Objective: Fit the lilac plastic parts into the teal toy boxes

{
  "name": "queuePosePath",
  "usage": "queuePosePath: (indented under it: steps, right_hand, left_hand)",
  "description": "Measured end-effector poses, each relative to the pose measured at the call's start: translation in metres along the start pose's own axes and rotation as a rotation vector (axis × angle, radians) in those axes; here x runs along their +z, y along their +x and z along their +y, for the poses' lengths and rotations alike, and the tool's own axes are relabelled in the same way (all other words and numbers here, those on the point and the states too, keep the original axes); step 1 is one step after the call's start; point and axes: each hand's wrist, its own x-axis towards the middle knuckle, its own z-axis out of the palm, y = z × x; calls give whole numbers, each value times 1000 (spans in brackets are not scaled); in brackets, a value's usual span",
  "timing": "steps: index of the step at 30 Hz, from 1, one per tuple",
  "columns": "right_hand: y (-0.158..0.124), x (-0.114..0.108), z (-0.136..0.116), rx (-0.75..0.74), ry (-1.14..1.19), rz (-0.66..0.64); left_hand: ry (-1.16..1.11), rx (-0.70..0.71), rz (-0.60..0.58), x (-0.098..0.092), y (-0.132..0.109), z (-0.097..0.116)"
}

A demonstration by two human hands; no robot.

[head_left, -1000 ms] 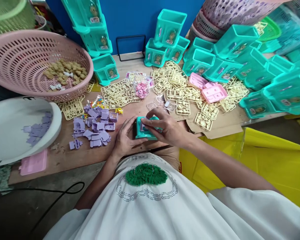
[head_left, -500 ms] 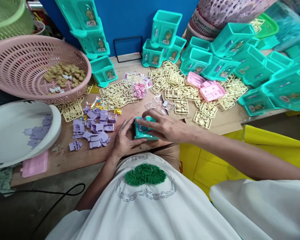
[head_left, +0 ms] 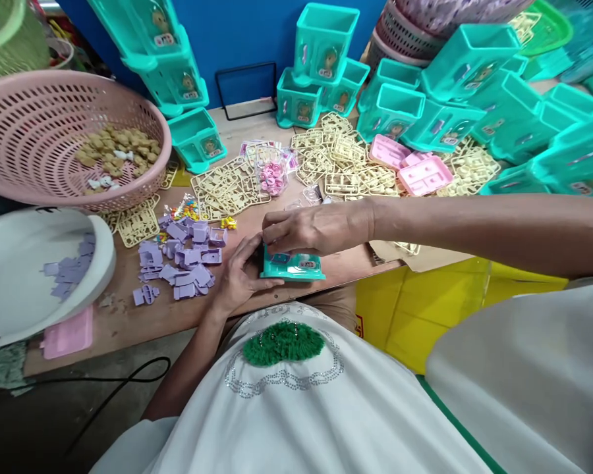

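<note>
Left hand [head_left: 237, 276] still grips box [head_left: 292, 268] at left; right hand [head_left: 301, 230] now turned over its far side, fingers curled, can't tell on what.

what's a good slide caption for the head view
Left hand holding a teal box, right hand over it, purple parts nearby.

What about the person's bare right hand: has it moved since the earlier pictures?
Yes: the right hand has shifted left and forward, closer to the clear container of small pink pieces.
</note>
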Motion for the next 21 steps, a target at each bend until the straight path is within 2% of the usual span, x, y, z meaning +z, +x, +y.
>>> queuePosePath:
  steps: [4,6,10,13,16,19,21]
  right_hand:
    - [-1,5,7,-27,82,158]
    - [-1,8,9,32,138,186]
    - [3,5,9,193,281,50]
    - [10,-4,6,120,295,-124]
    - [14,-8,2,29,216,-156]
    - [12,-4,-3,66,166,-98]
    - [9,3,-6,212,114,89]
  left_hand:
    - [-15,-6,7,0,1,-1]
    - [-23,-14,-2,-1,1,-2]
    - [-8,-15,-14,-1,0,-2]
    - [8,6,-6,1,1,2]
    - [16,15,-1,3,2,7]
    - [11,28,-3,4,4,9]
    - [9,34,-10,4,4,9]
